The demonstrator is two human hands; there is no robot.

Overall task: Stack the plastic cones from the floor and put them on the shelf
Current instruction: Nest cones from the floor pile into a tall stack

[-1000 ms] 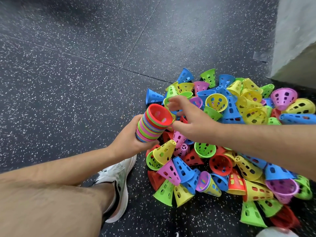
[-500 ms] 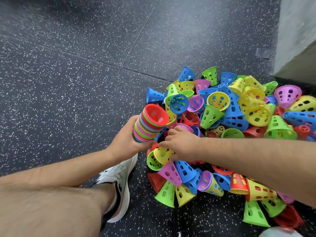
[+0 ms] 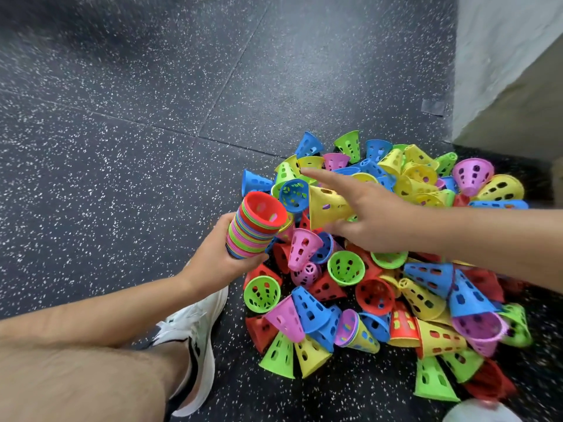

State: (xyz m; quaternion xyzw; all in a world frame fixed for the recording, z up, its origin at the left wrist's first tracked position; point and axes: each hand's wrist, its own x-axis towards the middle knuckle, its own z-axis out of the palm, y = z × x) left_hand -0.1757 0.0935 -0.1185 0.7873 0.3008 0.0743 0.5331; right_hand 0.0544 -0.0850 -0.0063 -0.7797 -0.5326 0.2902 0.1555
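Observation:
My left hand [image 3: 217,258] grips a tall stack of nested cones [image 3: 254,229], tilted with its open end up and a red cone innermost. My right hand [image 3: 370,216] holds a single yellow cone [image 3: 326,205] just right of the stack's mouth, wide end toward the stack, forefinger stretched out. Below and behind both hands lies a heap of loose perforated cones [image 3: 380,278] in blue, green, yellow, pink and red on the dark speckled floor [image 3: 122,147].
My white shoe [image 3: 195,342] and bare leg are planted left of the heap. A pale wall or block [image 3: 505,65] rises at the upper right, close to the heap's far edge. A white rounded object [image 3: 481,412] shows at the bottom right.
My right hand dipped into the heap near the stack, took a yellow cone and lifted it up beside the stack's mouth. The left hand and stack barely moved.

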